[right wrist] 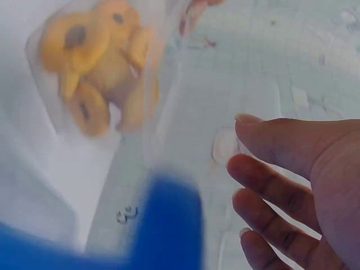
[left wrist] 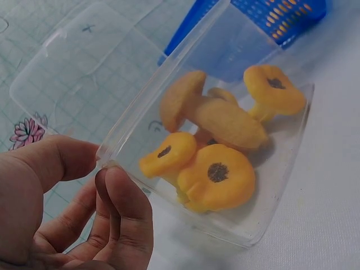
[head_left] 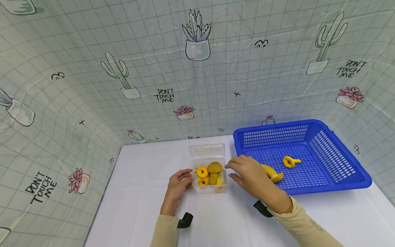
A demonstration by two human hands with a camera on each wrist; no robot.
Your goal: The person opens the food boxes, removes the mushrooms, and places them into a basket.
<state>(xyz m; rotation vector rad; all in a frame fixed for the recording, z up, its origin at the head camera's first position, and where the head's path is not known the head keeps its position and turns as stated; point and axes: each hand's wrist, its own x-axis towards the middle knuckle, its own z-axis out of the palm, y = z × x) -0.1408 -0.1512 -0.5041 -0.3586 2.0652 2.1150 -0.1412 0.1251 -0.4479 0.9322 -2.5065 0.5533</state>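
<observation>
A clear plastic box [head_left: 211, 189] stands on the white table with its hinged lid [head_left: 206, 151] tipped back. Inside it are a brown toy mushroom [head_left: 214, 168] and several yellow toy mushrooms [left wrist: 219, 177] with dark centres. At the box's left side, my left hand [head_left: 179, 187] pinches the rim between thumb and forefinger. My right hand [head_left: 251, 175] hovers between the box and the blue basket, thumb and fingers apart, nothing between them. In the right wrist view the fingers [right wrist: 270, 185] are loosely bent, and the filled box [right wrist: 42, 107] shows beyond them.
The blue mesh basket [head_left: 336, 187] takes up the table's right side. In it lie a yellow ring-topped mushroom [head_left: 288, 162] and a brownish-yellow mushroom [head_left: 275, 176], partly hidden by my right hand. A printed curtain [head_left: 216, 85] hangs behind the table [head_left: 139, 199].
</observation>
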